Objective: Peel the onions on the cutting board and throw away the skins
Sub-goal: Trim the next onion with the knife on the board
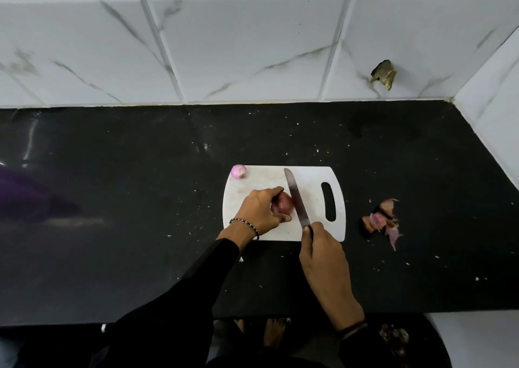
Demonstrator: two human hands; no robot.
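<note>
A white cutting board (pixel 314 176) with a handle slot lies on the black counter. My left hand (pixel 261 210) grips a red unpeeled onion (pixel 283 202) on the board. My right hand (pixel 323 258) holds a knife (pixel 296 199) by its handle, with the blade lying against the onion's right side. A peeled pinkish onion (pixel 239 171) sits at the board's far left corner. A heap of onion skins (pixel 383 221) lies on the counter to the right of the board.
The black counter (pixel 140 185) runs to a white marble-tiled wall (pixel 252 44) at the back and right. A purple blurred object (pixel 25 196) shows at the left edge. A hole with debris (pixel 384 74) marks the wall. My bare feet show below the counter edge.
</note>
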